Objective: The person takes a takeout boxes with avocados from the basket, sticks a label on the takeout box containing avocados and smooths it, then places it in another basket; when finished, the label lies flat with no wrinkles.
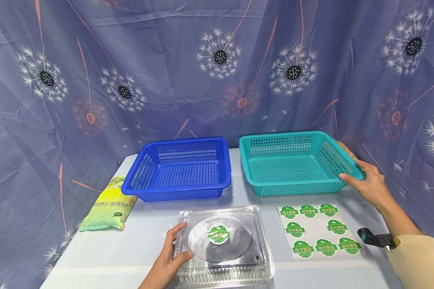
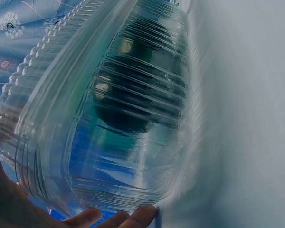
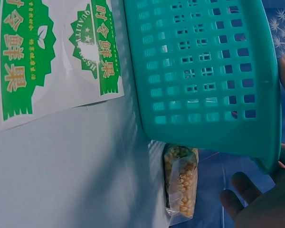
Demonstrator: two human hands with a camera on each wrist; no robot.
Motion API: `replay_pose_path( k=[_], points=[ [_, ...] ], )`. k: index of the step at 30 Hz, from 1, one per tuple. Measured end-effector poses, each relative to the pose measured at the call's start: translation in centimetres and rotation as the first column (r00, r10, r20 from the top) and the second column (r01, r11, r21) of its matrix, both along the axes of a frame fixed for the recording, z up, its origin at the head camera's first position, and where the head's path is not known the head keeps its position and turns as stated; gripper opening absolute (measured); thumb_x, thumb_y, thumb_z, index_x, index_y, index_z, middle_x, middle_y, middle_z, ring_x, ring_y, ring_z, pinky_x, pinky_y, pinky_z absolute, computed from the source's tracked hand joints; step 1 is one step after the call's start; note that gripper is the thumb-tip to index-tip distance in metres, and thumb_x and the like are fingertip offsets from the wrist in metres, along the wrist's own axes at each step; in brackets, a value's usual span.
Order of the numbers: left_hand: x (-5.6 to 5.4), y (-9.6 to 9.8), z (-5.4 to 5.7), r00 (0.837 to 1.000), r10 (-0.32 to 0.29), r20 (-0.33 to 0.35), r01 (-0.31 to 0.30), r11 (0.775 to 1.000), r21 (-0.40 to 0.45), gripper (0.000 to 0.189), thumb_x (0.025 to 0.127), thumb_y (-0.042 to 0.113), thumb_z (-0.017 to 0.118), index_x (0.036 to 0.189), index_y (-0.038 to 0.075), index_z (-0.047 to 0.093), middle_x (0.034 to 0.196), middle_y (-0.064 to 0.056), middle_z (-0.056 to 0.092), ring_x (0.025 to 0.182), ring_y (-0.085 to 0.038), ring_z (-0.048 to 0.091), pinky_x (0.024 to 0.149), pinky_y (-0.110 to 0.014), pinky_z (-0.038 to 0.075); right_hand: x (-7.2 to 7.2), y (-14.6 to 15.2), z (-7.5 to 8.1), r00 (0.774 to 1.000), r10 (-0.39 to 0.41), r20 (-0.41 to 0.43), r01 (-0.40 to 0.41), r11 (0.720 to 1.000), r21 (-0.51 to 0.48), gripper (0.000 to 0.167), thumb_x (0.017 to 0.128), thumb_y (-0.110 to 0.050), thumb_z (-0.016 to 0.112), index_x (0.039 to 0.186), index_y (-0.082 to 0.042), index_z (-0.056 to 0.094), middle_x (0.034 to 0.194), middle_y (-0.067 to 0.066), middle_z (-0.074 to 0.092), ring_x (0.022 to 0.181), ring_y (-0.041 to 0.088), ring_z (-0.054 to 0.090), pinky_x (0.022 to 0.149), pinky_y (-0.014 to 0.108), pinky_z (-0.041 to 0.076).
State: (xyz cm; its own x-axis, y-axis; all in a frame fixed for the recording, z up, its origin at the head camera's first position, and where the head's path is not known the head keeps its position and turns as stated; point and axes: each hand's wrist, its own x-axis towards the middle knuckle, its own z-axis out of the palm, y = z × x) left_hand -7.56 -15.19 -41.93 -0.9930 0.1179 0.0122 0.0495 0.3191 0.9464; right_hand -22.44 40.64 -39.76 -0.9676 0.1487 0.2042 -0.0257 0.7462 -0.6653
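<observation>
A clear plastic clamshell box (image 1: 224, 241) with a ribbed edge stands at the table's front, closed, a round green-and-white sticker (image 1: 218, 234) on its lid. My left hand (image 1: 170, 255) grips its left side, thumb over the lid's edge and fingers along the wall. Dark rounded shapes show through the box wall (image 2: 128, 166) in the left wrist view. At the back right, my right hand (image 1: 370, 184) holds the right front corner of a teal basket (image 1: 296, 188), thumb on the rim. Other fingers (image 3: 247, 187) of that hand hang free of the basket.
A blue basket (image 1: 181, 194) stands back left, beside a yellow-green printed bag (image 1: 110, 204). A sheet of green stickers (image 1: 316, 228) lies right of the box. Behind the teal basket's right side is a clear bag of yellowish kernels (image 3: 183, 183). A patterned curtain (image 1: 166, 80) hangs behind.
</observation>
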Motion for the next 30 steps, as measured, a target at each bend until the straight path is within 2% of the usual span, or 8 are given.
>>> replay_pose_path(
  k=[7,9,14,20,23,27,28,30],
  points=[
    [-0.1,-0.1,-0.1,1.0,-0.015,0.006,0.015,1.0,-0.014,0.063,0.087,0.021,0.061,0.141,0.028,0.03,0.148,-0.021,0.025,0.135,-0.046,0.028,0.097,-0.065,0.032,-0.2,0.2,-0.6,0.999,0.041,0.01,-0.041,0.999,-0.024,0.086,0.092,-0.044,0.054,0.152,-0.005,0.007,0.153,0.033,-0.002,0.131,0.064,-0.013,0.095,0.079,0.004],
    [-0.1,0.0,-0.1,1.0,-0.017,0.007,0.017,1.0,-0.006,0.063,0.087,0.02,0.061,0.141,0.028,0.029,0.147,-0.021,0.027,0.134,-0.044,0.03,0.098,-0.064,0.032,-0.3,0.2,-0.6,0.999,0.044,0.013,-0.043,0.999,-0.016,0.085,0.092,-0.044,0.053,0.151,-0.004,0.007,0.154,0.032,-0.002,0.13,0.065,-0.015,0.095,0.079,0.002],
    [0.0,0.0,0.0,1.0,-0.006,0.006,0.006,1.0,0.012,0.065,0.086,0.016,0.062,0.141,0.028,0.03,0.14,-0.018,0.038,0.124,-0.028,0.044,0.096,-0.045,0.04,-0.5,0.0,-0.8,0.999,0.027,0.025,-0.027,0.999,0.023,0.086,0.092,-0.047,0.051,0.151,-0.003,0.006,0.155,0.028,-0.004,0.127,0.068,-0.013,0.093,0.08,0.003],
    [0.2,0.1,0.0,1.0,0.01,-0.029,-0.008,0.999,0.046,0.066,0.084,0.011,0.063,0.141,0.029,0.033,0.134,-0.015,0.046,0.113,-0.004,0.049,0.09,-0.022,0.042,-0.6,-0.3,-1.0,1.0,0.006,0.002,-0.006,1.0,0.026,0.086,0.092,-0.046,0.052,0.151,-0.002,0.008,0.155,0.028,-0.003,0.129,0.068,-0.008,0.094,0.079,0.006],
    [0.2,0.2,0.0,0.998,0.009,-0.063,-0.006,0.999,0.047,0.066,0.084,0.011,0.062,0.141,0.028,0.034,0.135,-0.015,0.045,0.114,0.001,0.046,0.091,-0.02,0.041,-0.6,-0.4,-1.1,1.0,-0.002,-0.006,0.002,1.0,0.026,0.086,0.091,-0.045,0.053,0.151,-0.002,0.009,0.155,0.029,-0.002,0.129,0.068,-0.006,0.095,0.079,0.007],
    [0.3,0.3,0.2,0.996,-0.008,-0.09,0.012,0.999,0.043,0.066,0.087,0.012,0.061,0.143,0.029,0.031,0.146,-0.014,0.036,0.123,0.011,0.035,0.098,-0.019,0.035,-0.6,-0.3,-1.2,1.0,-0.007,-0.004,0.007,1.0,0.028,0.086,0.091,-0.045,0.053,0.151,-0.002,0.008,0.155,0.029,-0.003,0.129,0.068,-0.006,0.095,0.078,0.008],
    [0.3,0.4,0.3,0.996,-0.016,-0.093,0.02,0.999,0.043,0.066,0.087,0.013,0.06,0.144,0.029,0.03,0.148,-0.014,0.033,0.124,0.013,0.031,0.101,-0.02,0.033,-0.6,-0.3,-1.2,1.0,-0.008,-0.002,0.008,1.0,0.027,0.086,0.091,-0.046,0.053,0.151,-0.002,0.008,0.155,0.029,-0.003,0.13,0.068,-0.005,0.094,0.078,0.009],
    [0.4,0.5,0.4,0.995,-0.036,-0.094,0.04,0.998,0.047,0.066,0.089,0.014,0.059,0.145,0.03,0.028,0.153,-0.013,0.024,0.127,0.018,0.022,0.11,-0.033,0.028,-0.6,-0.3,-1.2,1.0,-0.008,0.0,0.008,1.0,0.026,0.086,0.091,-0.046,0.053,0.151,-0.003,0.008,0.155,0.029,-0.003,0.13,0.068,-0.004,0.094,0.078,0.01]
  ],
)
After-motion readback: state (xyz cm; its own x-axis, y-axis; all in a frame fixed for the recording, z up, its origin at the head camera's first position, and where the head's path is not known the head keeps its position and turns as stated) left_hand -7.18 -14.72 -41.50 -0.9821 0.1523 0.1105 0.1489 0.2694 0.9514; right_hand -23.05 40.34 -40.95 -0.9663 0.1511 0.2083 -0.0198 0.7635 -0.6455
